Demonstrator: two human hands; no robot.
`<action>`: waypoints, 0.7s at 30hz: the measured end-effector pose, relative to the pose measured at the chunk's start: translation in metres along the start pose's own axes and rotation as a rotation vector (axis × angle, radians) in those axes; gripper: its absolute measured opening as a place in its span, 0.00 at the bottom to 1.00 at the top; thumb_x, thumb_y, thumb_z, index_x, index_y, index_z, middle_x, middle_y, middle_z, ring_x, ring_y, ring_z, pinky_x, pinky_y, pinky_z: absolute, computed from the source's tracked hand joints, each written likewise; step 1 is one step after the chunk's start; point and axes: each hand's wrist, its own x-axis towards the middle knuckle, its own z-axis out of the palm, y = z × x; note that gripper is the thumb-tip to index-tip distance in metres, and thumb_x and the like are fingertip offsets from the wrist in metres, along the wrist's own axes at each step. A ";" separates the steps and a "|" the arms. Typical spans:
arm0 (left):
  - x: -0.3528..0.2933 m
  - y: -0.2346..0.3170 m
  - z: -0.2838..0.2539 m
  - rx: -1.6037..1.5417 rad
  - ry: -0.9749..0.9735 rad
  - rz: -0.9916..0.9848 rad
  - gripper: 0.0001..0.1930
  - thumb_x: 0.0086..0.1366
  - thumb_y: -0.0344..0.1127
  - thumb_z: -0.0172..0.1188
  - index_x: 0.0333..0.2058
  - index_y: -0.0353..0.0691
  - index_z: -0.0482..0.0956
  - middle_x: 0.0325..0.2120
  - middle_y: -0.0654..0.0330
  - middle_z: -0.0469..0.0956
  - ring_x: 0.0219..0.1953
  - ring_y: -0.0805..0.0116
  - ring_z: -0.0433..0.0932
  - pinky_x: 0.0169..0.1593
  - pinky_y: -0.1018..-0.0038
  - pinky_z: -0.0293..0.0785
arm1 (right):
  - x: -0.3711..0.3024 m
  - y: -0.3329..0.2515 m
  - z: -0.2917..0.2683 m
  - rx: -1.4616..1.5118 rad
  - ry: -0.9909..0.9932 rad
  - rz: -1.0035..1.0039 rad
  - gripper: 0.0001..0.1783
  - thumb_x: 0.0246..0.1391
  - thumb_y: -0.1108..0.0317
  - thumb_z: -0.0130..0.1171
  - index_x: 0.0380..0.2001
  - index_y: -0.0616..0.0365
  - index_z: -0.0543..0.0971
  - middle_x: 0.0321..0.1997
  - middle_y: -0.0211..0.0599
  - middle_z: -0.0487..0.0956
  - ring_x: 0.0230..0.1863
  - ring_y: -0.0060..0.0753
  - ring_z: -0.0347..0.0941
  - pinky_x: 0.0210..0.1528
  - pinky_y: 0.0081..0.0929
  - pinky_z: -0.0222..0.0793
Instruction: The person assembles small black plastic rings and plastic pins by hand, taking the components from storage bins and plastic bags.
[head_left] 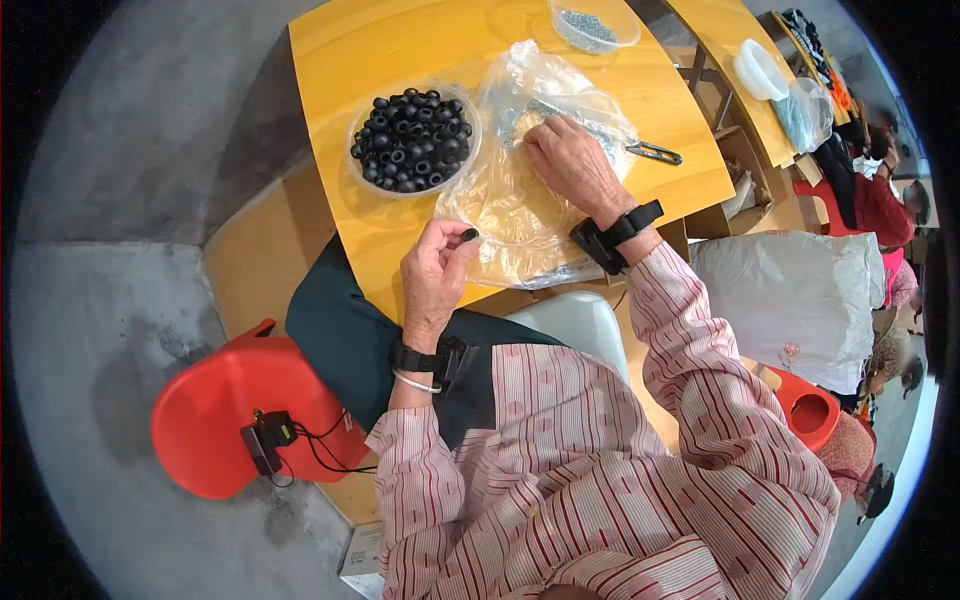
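Black bead (469,235), small, smooth and rounded, sits at the left edge of the clear plastic bag (495,215), clamped between the thumb and fingertips of the left grip (436,268). The bag is thin, crinkled film spread on the smooth yellow counter (390,40), its creases catching the light. Over the bag's far half, the right grip (580,168) bends downward with fingers drawn close; their tips are hidden, so I cannot tell whether they hold anything. Left of the bag, just beside it, a round translucent plastic tub (474,112) is heaped with rounded black beads (415,140), many showing a round hole. At the bag's right edge lies a slim tool with a slotted black handle (657,152). Beyond the bag stands a clear round bowl (622,18) with small silvery pieces (588,32). Well right of the bag rests a creased white sack (790,300).
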 end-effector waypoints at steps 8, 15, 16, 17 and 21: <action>-0.017 -0.030 -0.019 -0.013 -0.054 -0.021 0.08 0.59 0.24 0.58 0.38 0.33 0.73 0.29 0.63 0.77 0.30 0.81 0.74 0.35 0.83 0.71 | -0.031 -0.055 0.004 0.458 0.027 0.121 0.05 0.49 0.72 0.59 0.31 0.59 0.77 0.29 0.37 0.76 0.30 0.38 0.74 0.33 0.30 0.71; -0.022 -0.056 -0.030 -0.023 -0.055 0.000 0.08 0.59 0.23 0.59 0.38 0.33 0.73 0.29 0.64 0.77 0.28 0.82 0.73 0.34 0.85 0.70 | -0.047 -0.096 0.022 0.445 -0.035 -0.082 0.06 0.48 0.71 0.60 0.30 0.58 0.76 0.28 0.36 0.75 0.30 0.37 0.74 0.32 0.29 0.71; -0.022 -0.058 -0.031 -0.023 -0.053 -0.004 0.08 0.59 0.23 0.59 0.38 0.33 0.73 0.29 0.64 0.77 0.28 0.82 0.73 0.34 0.85 0.70 | -0.047 -0.100 0.021 0.361 -0.017 -0.163 0.06 0.48 0.71 0.61 0.30 0.58 0.75 0.28 0.36 0.74 0.31 0.37 0.74 0.32 0.29 0.71; -0.023 -0.060 -0.032 -0.039 -0.054 -0.009 0.08 0.59 0.23 0.59 0.38 0.33 0.73 0.29 0.64 0.77 0.28 0.83 0.73 0.33 0.85 0.70 | -0.046 -0.103 0.022 0.277 0.002 -0.243 0.07 0.47 0.71 0.61 0.30 0.59 0.75 0.27 0.36 0.74 0.31 0.37 0.73 0.32 0.30 0.71; -0.023 -0.063 -0.032 -0.047 -0.003 -0.002 0.08 0.55 0.24 0.62 0.34 0.34 0.74 0.23 0.61 0.78 0.22 0.76 0.76 0.29 0.78 0.73 | -0.046 -0.112 0.028 0.165 0.030 -0.332 0.07 0.45 0.73 0.62 0.30 0.58 0.75 0.27 0.34 0.72 0.30 0.35 0.71 0.31 0.29 0.68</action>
